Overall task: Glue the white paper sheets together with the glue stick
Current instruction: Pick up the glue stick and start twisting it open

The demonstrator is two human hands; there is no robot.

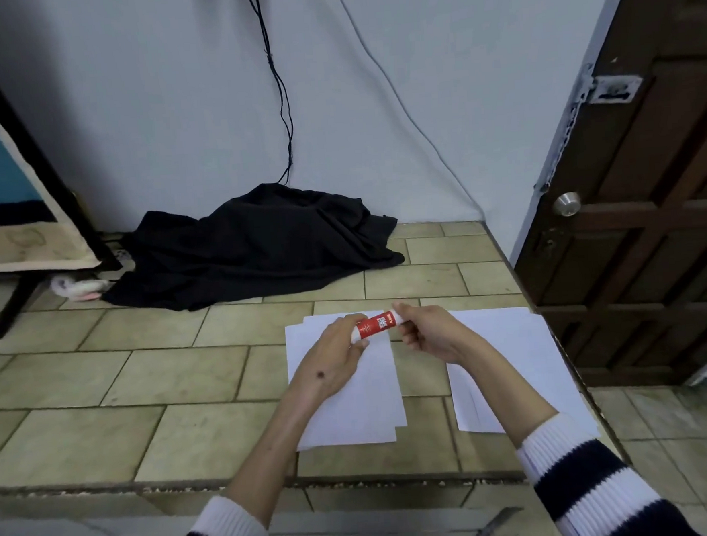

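So both hands were up over the floor holding the glue stick (375,325) between them. It was red with white ends and tilted a bit, left end lower. The left hand (336,357) was curled around the lower-left end, fingers wrapped over the tube, and the right hand (428,333) had its fingertips pinched on the upper-right end. Couldn't tell if the cap was on or off, the fingers covered it.

The white paper sat on the tiled floor (100,377) in two lots. The left stack of sheets (377,396) was a few sheets fanned slightly, right under the left hand and wrist. The right stack of sheets (511,340) lay just beside it with a strip of bare tile between, partly hidden by the right forearm.

Further back a black cloth (254,249) was heaped against the wall, with a cable (280,84) running down into it, and a dark wooden door (648,205) stood on the right
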